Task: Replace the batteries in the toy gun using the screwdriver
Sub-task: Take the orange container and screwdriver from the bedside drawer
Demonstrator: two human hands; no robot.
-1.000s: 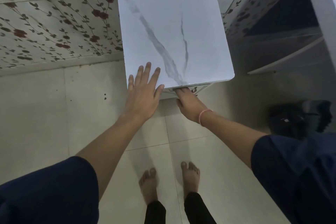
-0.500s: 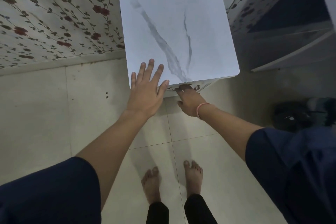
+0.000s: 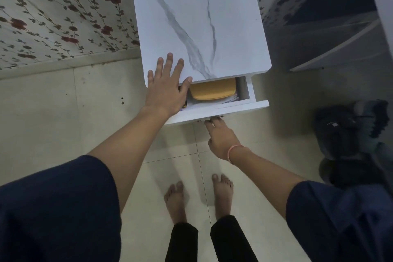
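Observation:
A white cabinet with a marble-patterned top [image 3: 197, 19] stands against the floral wall. Its top drawer [image 3: 223, 109] is pulled partly out. My right hand [image 3: 221, 138] grips the drawer handle from below, fingers curled under the front. My left hand [image 3: 168, 89] lies flat with fingers spread on the near left corner of the top, holding nothing. Inside the drawer lie a yellow-orange flat case [image 3: 212, 90] and white papers beneath it. A small dark and yellow object shows at the drawer's left, mostly hidden by my left hand. No toy gun, screwdriver or batteries can be made out.
The floor is pale tile [image 3: 63, 123], and my bare feet [image 3: 200, 198] stand just in front of the cabinet. A dark bag or shoes [image 3: 348, 132] lie on the floor to the right. A white shelf unit [image 3: 340, 49] stands at the right.
The drawer, shut before, has been pulled out toward me by my right hand, exposing its contents. My left hand stays pressed on the cabinet top.

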